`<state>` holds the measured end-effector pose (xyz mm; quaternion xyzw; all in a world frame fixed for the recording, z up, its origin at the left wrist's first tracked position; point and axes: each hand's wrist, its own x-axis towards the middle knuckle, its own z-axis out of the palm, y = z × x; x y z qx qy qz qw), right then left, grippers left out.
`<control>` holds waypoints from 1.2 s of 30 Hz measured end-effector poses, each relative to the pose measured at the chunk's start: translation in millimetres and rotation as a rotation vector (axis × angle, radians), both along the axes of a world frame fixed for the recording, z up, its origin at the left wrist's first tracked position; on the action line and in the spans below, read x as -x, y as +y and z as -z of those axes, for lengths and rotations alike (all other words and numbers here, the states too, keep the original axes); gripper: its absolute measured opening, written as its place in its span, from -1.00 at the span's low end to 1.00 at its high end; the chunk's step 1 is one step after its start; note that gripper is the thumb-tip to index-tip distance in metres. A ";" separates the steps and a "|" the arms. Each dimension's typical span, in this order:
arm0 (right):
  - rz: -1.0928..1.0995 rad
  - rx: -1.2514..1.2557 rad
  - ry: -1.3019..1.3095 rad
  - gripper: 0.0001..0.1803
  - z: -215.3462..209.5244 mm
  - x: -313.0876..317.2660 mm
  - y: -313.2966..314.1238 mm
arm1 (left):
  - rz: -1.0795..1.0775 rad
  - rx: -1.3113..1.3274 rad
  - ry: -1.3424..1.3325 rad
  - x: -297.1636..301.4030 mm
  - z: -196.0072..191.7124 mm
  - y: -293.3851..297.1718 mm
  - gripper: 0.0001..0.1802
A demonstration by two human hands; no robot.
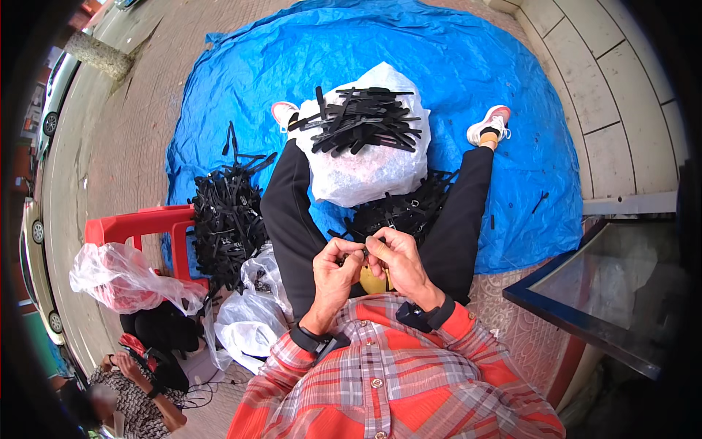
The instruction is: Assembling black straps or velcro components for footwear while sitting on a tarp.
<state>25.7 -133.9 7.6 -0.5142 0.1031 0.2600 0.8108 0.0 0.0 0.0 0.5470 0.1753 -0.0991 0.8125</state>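
Close in front of my body, my left hand (338, 272) and my right hand (401, 265) meet with thumbs and fingers pinched. Between the fingertips shows a small black piece (365, 252), mostly hidden, dark like the straps around; its exact kind is not visible. Just beyond my hands, a heap of black straps with metal-looking buckles (406, 213) lies between my legs. Farther out, a stuffed white plastic sack (351, 178) carries a pile of flat black straps (363, 121) on top.
A blue tarp (468, 73) spreads under my outstretched legs. To my left are a tall heap of black straps (229, 219), a red plastic stool (139, 225) and clear plastic bags (252, 322). Another person (135, 384) sits at lower left. A dark-framed glass panel (607, 285) stands at right.
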 end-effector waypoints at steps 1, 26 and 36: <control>0.003 -0.018 0.009 -0.80 -0.6 -0.4 -0.7 | 0.003 0.014 -0.001 0.1 0.1 -0.3 -0.97; -0.205 1.039 -1.302 -0.56 -6.4 10.6 -4.6 | -0.048 0.344 0.060 -9.2 -3.4 8.0 -0.84; -0.323 0.780 -0.764 -0.87 -15.9 -9.7 -17.2 | 0.125 -0.120 -0.071 -9.7 -9.8 9.3 -0.74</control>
